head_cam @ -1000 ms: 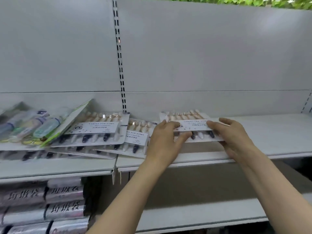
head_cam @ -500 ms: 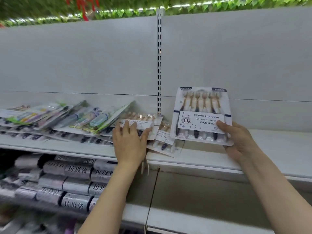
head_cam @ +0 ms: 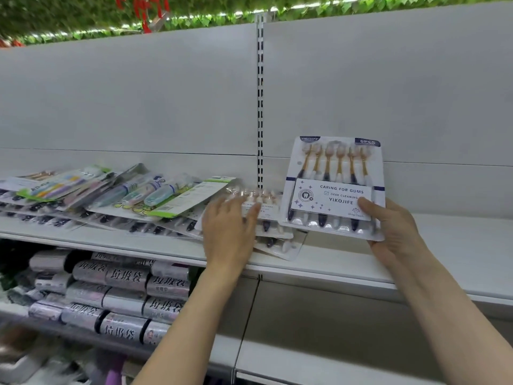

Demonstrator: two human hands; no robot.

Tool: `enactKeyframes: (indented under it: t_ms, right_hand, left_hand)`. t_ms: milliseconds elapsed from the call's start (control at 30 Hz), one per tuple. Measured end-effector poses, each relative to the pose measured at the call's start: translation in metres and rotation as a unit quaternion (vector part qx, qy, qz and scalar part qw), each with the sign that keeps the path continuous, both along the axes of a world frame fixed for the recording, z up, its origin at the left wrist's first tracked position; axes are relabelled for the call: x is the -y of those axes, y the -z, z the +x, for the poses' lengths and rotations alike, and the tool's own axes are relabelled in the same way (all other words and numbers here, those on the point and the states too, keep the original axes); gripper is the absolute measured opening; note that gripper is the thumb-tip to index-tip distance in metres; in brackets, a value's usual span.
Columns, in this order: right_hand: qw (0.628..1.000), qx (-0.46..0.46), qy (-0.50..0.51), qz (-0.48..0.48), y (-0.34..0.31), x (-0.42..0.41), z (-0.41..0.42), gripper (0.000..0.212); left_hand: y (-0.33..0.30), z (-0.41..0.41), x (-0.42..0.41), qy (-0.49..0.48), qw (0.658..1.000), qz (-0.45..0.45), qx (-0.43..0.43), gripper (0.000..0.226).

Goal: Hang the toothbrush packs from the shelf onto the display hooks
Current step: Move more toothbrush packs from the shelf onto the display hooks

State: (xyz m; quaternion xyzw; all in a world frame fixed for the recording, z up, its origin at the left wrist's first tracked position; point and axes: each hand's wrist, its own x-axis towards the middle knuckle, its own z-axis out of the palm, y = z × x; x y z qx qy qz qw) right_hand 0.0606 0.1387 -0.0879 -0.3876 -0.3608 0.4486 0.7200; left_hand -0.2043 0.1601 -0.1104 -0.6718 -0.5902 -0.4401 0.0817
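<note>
The right hand [head_cam: 394, 229] pinches the lower right corner of an upright toothbrush pack [head_cam: 336, 187], thumb on the front label and the other fingers hidden behind the card. This pack is a flat white card under a clear moulded blister, six slim gold-and-navy brushes side by side, with a printed paper label across the middle; it stands above the shelf [head_cam: 458, 245] near its middle, just right of the slotted upright [head_cam: 260, 107] in the smooth grey back panel.

The left hand [head_cam: 229, 232] lies palm down, fingers straight and spread, on the top pack of the pile [head_cam: 266, 218]; motion blur smears the fingertips, so whether they press or only touch cannot be told. The pile of glossy blister packs fans leftward along the shelf, overlapping, the lower ones mostly covered and the far left ones cut off by the frame. Under the shelf lie soft, shiny rolls of bags [head_cam: 125, 284], blurred toward the corner.
</note>
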Motion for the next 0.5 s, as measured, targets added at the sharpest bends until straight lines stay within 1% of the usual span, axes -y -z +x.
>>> enactKeyframes:
  t_ms: [67, 100, 167, 267, 333, 400, 467, 500]
  right_hand:
    - [1.0, 0.007, 0.0, 0.007, 0.001, -0.001, 0.0, 0.036]
    - [1.0, 0.01, 0.002, 0.008, 0.001, -0.001, 0.0, 0.036]
    - [1.0, 0.009, 0.003, 0.006, 0.001, -0.003, -0.001, 0.035]
    - [1.0, 0.004, 0.001, 0.005, 0.001, -0.004, -0.003, 0.034]
    - [1.0, 0.005, 0.001, 0.007, 0.001, -0.005, -0.002, 0.036]
    - [1.0, 0.005, 0.005, 0.009, 0.002, -0.004, -0.001, 0.037]
    - [1.0, 0.006, 0.014, 0.009, 0.002, -0.003, 0.0, 0.037]
    - [1.0, 0.005, 0.017, 0.01, 0.002, -0.002, 0.0, 0.036]
  left_hand:
    - [0.001, -0.007, -0.005, -0.08, 0.996, -0.035, -0.023, 0.073]
    - [0.001, -0.007, -0.005, -0.096, 0.993, -0.062, -0.04, 0.073]
    - [0.002, -0.002, -0.004, -0.092, 0.99, -0.083, -0.064, 0.07]
    - [-0.003, 0.002, 0.0, -0.06, 0.995, -0.058, -0.059, 0.067]
    - [-0.008, 0.0, -0.002, -0.089, 0.992, -0.063, -0.058, 0.072]
    - [-0.013, -0.001, -0.003, -0.13, 0.982, -0.122, -0.06, 0.082]
    - [-0.016, 0.0, -0.003, -0.133, 0.972, -0.19, -0.046, 0.092]
    - [-0.017, 0.001, -0.004, -0.13, 0.968, -0.208, -0.047, 0.096]
